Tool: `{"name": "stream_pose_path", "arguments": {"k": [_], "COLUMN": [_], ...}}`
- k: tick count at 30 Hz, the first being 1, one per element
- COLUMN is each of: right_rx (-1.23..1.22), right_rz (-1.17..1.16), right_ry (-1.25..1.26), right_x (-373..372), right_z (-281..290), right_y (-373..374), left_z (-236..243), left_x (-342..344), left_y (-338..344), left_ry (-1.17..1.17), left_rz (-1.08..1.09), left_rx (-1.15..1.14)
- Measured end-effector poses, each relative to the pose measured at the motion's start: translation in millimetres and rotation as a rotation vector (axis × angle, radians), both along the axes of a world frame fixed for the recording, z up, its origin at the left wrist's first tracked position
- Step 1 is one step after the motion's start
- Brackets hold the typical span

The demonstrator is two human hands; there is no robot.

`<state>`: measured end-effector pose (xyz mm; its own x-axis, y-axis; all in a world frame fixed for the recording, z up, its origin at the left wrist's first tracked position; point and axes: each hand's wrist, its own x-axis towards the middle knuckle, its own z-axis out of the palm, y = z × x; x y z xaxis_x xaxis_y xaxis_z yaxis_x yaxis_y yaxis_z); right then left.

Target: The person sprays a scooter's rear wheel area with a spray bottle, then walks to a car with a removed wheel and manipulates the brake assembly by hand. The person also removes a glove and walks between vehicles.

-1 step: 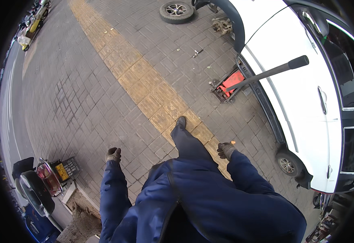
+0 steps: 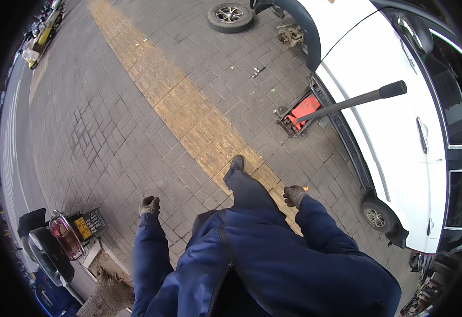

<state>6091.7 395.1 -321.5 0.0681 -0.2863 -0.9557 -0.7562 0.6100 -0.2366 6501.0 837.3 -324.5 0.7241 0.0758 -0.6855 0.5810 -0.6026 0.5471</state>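
Observation:
My left hand, in a dark work glove, hangs over the paving with its fingers curled in and nothing visible in them. On the other side my right hand, gloved too, is held above the yellow tactile strip, fingers also curled and seemingly around nothing. Neither touches anything. Ahead to the right, a red floor jack sits partly under the side of a white car, its long dark handle slanting up across the doors. Beyond lies a detached wheel, near the bare hub.
A yellow tactile strip crosses the grey brick paving, with my shoe on it. A small tool lies on the bricks. At lower left stands a parked motorbike beside a tree trunk. More bikes line the road.
The view has shifted very slightly, so the jack and car sit a little lower. My left hand is a touch further right and lower. Both hands stay curled.

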Motion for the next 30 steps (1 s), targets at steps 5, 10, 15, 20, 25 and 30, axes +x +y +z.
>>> {"name": "stream_pose_path", "arguments": {"k": [5, 10, 15, 20, 25, 30], "right_rx": [-0.099, -0.215, -0.196, -0.083, -0.015, -0.031], "right_rz": [0.085, -0.067, -0.189, -0.314, -0.397, -0.401], "right_ry": [-0.084, -0.149, 0.02, 0.168, 0.071, 0.005], "right_x": [122.7, 188.7, 213.0, 253.6, 321.4, 364.3], "right_z": [12.6, 18.6, 4.8, 13.8, 24.5, 16.1], "right_y": [-110.1, -196.3, -224.8, -206.0, -205.1, -232.8], "left_z": [8.6, -3.1, -44.9, -76.4, -72.8, -68.6], "left_x": [42.5, 120.0, 222.9, 342.9, 455.6, 507.2], "left_y": [-79.7, -149.9, -230.9, -323.0, -405.3, -470.0], "left_ry": [0.181, 0.181, 0.187, 0.179, 0.033, 0.084], "left_rz": [-0.021, -0.115, -0.235, -0.411, -0.569, -0.569], "left_rx": [0.075, 0.11, 0.121, 0.173, 0.023, -0.04]}}
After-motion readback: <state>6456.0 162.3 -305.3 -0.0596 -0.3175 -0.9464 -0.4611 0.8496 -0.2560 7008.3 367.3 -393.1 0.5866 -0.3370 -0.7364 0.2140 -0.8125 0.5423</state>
